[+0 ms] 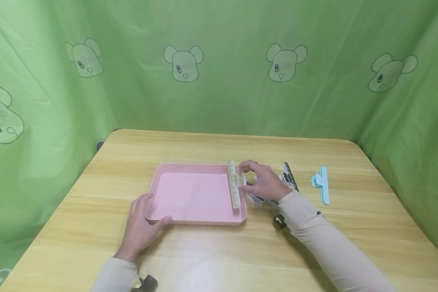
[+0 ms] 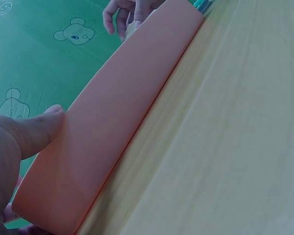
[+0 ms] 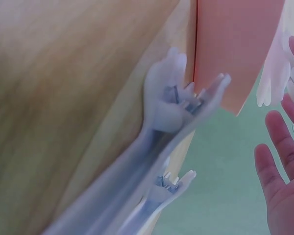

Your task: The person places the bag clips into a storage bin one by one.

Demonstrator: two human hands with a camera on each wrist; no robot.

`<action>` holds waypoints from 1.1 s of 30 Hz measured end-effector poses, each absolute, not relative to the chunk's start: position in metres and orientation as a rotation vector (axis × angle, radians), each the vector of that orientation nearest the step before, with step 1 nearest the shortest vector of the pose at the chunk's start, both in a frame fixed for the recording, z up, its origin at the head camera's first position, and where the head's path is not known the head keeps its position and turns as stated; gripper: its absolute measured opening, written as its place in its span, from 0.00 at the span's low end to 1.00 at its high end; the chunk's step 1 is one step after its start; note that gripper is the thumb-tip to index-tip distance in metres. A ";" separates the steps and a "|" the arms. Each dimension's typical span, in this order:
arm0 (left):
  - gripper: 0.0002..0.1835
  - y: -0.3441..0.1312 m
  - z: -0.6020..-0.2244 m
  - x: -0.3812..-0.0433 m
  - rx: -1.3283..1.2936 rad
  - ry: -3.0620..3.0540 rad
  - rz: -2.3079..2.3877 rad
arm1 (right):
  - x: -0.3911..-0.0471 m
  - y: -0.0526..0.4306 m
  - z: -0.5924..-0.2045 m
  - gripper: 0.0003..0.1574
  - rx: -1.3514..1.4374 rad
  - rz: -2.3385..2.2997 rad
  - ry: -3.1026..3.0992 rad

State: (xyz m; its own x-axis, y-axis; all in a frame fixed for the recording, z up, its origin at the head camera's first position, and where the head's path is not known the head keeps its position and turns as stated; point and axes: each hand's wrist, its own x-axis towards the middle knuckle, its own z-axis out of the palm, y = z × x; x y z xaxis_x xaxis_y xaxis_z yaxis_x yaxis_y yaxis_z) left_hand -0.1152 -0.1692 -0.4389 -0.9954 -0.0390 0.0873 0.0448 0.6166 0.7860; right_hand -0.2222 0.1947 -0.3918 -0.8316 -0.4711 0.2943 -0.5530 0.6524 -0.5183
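Note:
A shallow pink tray (image 1: 197, 222) lies on the table, and my left hand (image 1: 140, 225) holds its near left corner. In the left wrist view, that hand's thumb (image 2: 41, 132) presses against the tray's outer wall (image 2: 108, 112). Above the tray's right side, my right hand (image 1: 264, 182) pinches a pale cream clip (image 1: 233, 184) with ruler-like marks, its long bar running front to back. In the right wrist view the clip (image 3: 274, 68) shows only partly, beside the spread fingers (image 3: 284, 142).
Right of the tray, partly under my right hand, lie a greyish clip (image 1: 256, 200) and a black clip (image 1: 286, 172) with white marks. Farther right is a light blue clip (image 1: 324, 184). A green curtain (image 1: 233, 105) surrounds the wooden table (image 1: 204, 255).

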 end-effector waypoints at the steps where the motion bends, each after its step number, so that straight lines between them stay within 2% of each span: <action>1: 0.49 -0.169 -0.439 -0.115 -0.006 -2.738 -1.333 | -0.222 0.195 -0.392 0.37 0.851 0.922 -2.736; 16: 0.50 -0.169 -0.439 -0.115 0.003 -2.737 -1.346 | -0.218 0.191 -0.393 0.39 0.834 0.927 -2.783; 33: 0.50 -0.169 -0.443 -0.116 -0.015 -2.707 -1.353 | -0.218 0.185 -0.399 0.35 0.864 0.928 -2.788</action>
State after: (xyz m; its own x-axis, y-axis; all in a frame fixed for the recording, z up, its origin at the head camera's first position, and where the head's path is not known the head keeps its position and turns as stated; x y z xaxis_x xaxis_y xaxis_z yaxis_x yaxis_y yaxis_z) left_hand -0.1162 -0.1691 -0.4426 -0.9934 -0.0425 0.1067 0.0599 0.6014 0.7967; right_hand -0.2184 0.1851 -0.3988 -0.8379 -0.4892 0.2420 -0.5367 0.6579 -0.5284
